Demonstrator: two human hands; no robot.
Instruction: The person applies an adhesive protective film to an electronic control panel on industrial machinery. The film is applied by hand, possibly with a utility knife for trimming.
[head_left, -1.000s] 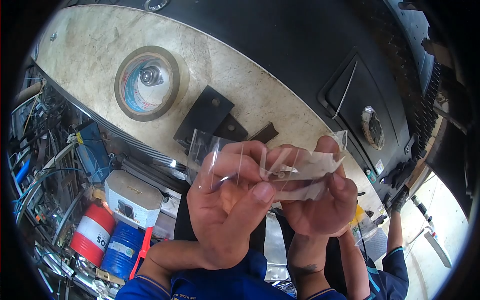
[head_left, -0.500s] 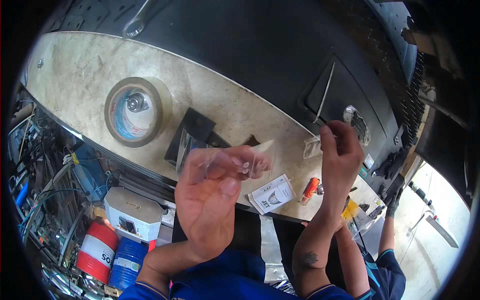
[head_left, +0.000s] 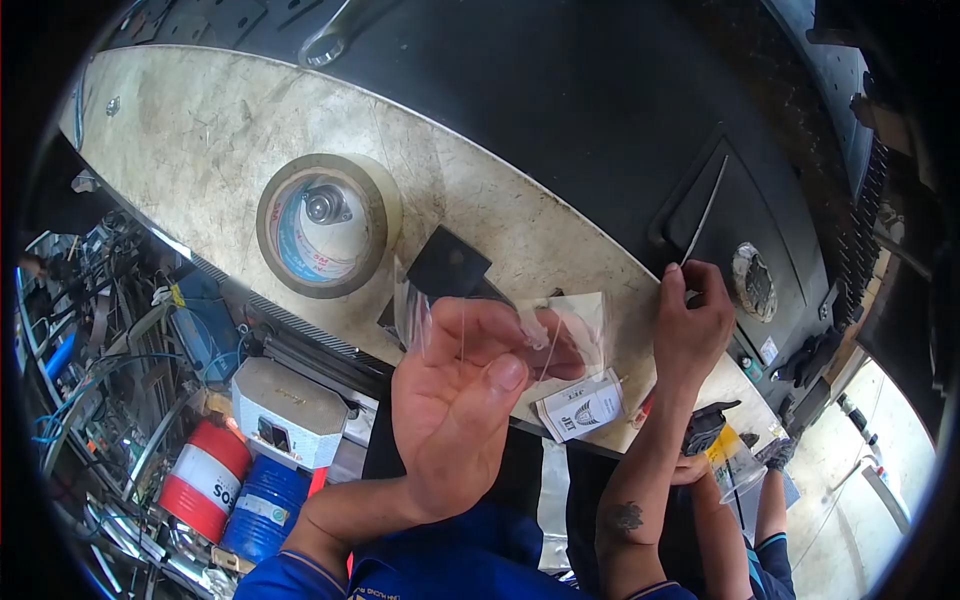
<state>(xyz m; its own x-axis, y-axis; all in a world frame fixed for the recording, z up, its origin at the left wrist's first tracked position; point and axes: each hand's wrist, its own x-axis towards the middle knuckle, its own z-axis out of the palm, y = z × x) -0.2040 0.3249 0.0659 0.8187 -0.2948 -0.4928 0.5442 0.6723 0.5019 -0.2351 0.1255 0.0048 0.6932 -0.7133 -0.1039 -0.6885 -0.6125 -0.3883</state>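
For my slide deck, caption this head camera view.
Left hand holds a clear plastic bag over a worn beige worktop; right hand reaches toward a thin metal rod.

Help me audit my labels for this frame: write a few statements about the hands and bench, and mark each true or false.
1. The left hand holds a clear plastic bag. True.
2. The right hand grips that bag too. False: it reaches to the black panel, apart from the bag.
3. The tape roll lies flat on the beige bench top. True.
4. The white printed packet sits inside the tape roll. False: it lies on the bench near the left hand's fingertips.
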